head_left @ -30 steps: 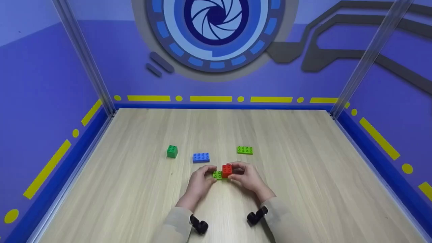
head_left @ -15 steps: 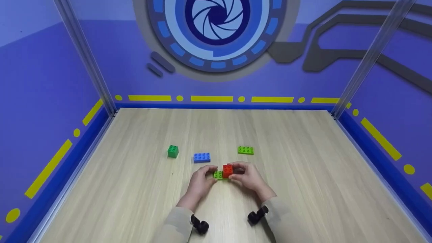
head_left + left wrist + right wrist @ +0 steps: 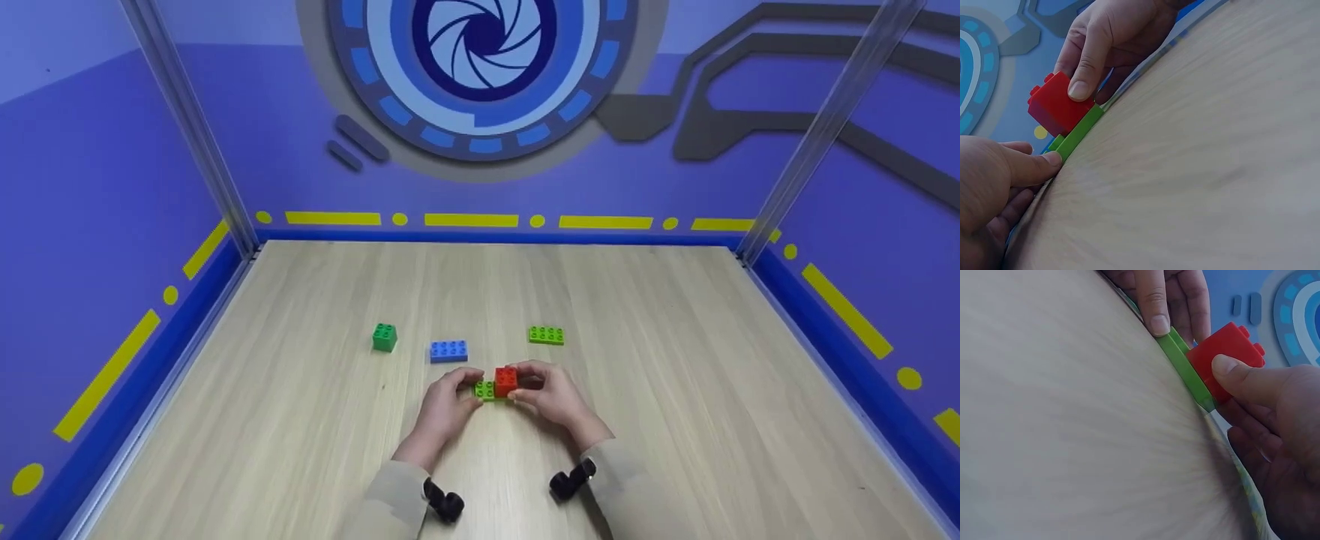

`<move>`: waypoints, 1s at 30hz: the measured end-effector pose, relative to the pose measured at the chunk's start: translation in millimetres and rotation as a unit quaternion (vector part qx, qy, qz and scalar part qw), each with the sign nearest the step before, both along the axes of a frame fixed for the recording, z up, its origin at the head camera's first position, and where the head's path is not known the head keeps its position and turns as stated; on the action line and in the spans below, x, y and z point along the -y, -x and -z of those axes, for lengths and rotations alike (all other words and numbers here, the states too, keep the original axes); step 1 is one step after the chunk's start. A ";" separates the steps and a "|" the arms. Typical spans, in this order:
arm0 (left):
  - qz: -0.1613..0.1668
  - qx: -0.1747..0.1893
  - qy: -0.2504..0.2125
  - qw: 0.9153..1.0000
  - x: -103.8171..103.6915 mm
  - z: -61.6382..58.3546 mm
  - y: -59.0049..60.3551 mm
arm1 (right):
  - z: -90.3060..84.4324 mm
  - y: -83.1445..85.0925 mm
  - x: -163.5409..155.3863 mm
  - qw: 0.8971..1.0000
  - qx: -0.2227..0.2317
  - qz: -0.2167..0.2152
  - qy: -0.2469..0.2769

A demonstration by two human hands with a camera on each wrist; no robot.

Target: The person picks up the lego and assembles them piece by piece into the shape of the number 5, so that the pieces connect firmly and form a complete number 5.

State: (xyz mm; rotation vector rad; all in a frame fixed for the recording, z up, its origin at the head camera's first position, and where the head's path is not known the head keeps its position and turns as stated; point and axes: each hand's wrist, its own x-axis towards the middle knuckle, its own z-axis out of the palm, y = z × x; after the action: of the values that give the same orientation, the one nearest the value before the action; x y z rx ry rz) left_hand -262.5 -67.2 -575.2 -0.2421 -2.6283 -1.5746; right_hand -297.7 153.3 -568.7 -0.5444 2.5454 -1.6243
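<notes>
Head view: on the wooden table (image 3: 675, 420), near its middle, the left hand (image 3: 444, 409) pinches the left end of a flat light-green plate (image 3: 484, 389) while the right hand (image 3: 551, 397) grips a red brick (image 3: 505, 380) sitting on that plate. Behind them lie a green cube (image 3: 384, 337), a blue brick (image 3: 448, 350) and a second green plate (image 3: 546, 334) (all well apart from the hands).

Left wrist view: the thumb touches the plate's end; the other hand's fingers curl over the red brick.

Right wrist view: thumb pressed on the red brick's near face, fingers curled around it; the plate lies flat on the table.
</notes>
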 end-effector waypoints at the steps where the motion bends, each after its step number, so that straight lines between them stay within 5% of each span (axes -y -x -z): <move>1: -0.001 0.002 0.001 1.000 -0.1 0.1 0.1 | 0.0 -0.1 -0.1 1.000 0.001 0.001 0.000; 30: 0.002 -0.002 0.001 1.000 0.6 0.0 -1.2 | 5.3 0.0 0.6 0.999 0.037 0.010 0.034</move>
State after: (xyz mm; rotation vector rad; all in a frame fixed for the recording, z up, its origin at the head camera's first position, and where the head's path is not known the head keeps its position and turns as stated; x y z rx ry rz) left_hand -261.3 -67.8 -575.2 -0.2491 -2.6287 -1.5715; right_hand -297.6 152.7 -574.0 -0.4565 2.4575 -1.7108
